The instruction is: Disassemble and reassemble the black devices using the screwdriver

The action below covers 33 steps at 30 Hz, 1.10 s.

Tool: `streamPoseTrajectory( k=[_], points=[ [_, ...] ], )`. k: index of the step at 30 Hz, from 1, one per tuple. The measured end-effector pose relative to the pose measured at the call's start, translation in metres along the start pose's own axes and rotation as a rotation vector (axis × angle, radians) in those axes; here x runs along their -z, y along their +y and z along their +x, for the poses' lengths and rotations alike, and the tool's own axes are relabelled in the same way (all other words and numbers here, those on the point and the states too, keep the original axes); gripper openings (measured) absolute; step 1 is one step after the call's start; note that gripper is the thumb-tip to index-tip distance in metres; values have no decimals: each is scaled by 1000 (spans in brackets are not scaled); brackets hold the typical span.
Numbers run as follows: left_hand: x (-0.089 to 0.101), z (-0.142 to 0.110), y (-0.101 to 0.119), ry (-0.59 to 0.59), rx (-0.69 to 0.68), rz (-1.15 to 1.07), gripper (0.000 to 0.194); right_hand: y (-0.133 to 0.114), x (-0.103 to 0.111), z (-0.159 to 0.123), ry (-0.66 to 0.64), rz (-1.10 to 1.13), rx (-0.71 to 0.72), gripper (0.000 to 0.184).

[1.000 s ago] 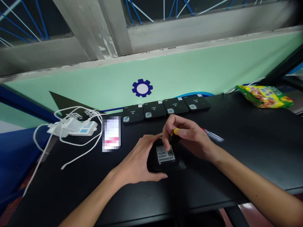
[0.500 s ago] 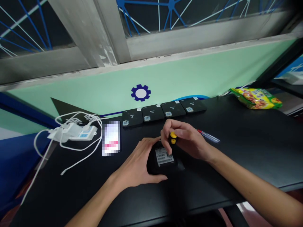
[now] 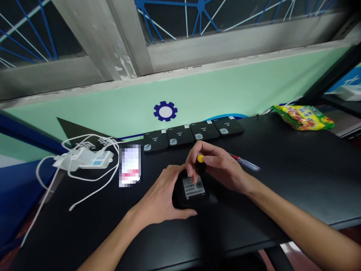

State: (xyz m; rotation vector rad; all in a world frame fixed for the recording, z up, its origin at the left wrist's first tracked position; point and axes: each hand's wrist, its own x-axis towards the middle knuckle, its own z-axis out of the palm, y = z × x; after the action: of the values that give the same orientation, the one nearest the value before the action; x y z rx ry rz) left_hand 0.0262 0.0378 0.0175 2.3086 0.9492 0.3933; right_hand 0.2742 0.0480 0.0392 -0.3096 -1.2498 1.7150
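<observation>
A black box-shaped device [image 3: 184, 203] with a white barcode label [image 3: 194, 187] lies on the table. My left hand [image 3: 163, 195] grips it from the left, thumb along the near side and fingers at the far side. Above its far right part, my right hand [image 3: 216, 163] is closed around the yellow-and-black handle of a screwdriver [image 3: 201, 164]. The handle stands about upright; its tip is hidden behind the handle and fingers, so contact with the device cannot be seen.
Several flat black panels [image 3: 180, 135] line the wall. A lit phone [image 3: 129, 165], a white power strip [image 3: 97, 161] and loose cables are on the left. A red-tipped clear pen-like item [image 3: 246, 163] lies right of my right hand; a yellow-green snack bag [image 3: 304, 117] sits far right.
The screwdriver handle has turned and tilted a little in my right fingers, showing less yellow. My left hand keeps its hold on the device. The whole view has shifted slightly.
</observation>
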Motion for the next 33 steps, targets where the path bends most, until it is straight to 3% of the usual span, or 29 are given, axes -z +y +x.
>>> streamPoseTrajectory(
  k=[6,10,16,21,25,31,33],
  points=[
    [4,1,5,-31,21,-36,105,0,0,0,25,-10,-19,17],
    [3,1,4,-28,9,-21,110,-1,-1,1,23,-97,-15,40],
    [1,1,3,-10,-24,12,115,2,4,0,-13,-15,-2,12],
    [3,0,4,-27,3,7,108,0,3,-1,-5,-7,-16,21],
    [1,0,4,-38,19,14,113,-1,0,0,21,-62,-1,31],
    [-1,-1,1,7,-12,21,111,3,2,0,39,-97,65,12],
    [-1,-1,1,3,-11,8,109,3,2,0,52,-100,57,14]
  ],
)
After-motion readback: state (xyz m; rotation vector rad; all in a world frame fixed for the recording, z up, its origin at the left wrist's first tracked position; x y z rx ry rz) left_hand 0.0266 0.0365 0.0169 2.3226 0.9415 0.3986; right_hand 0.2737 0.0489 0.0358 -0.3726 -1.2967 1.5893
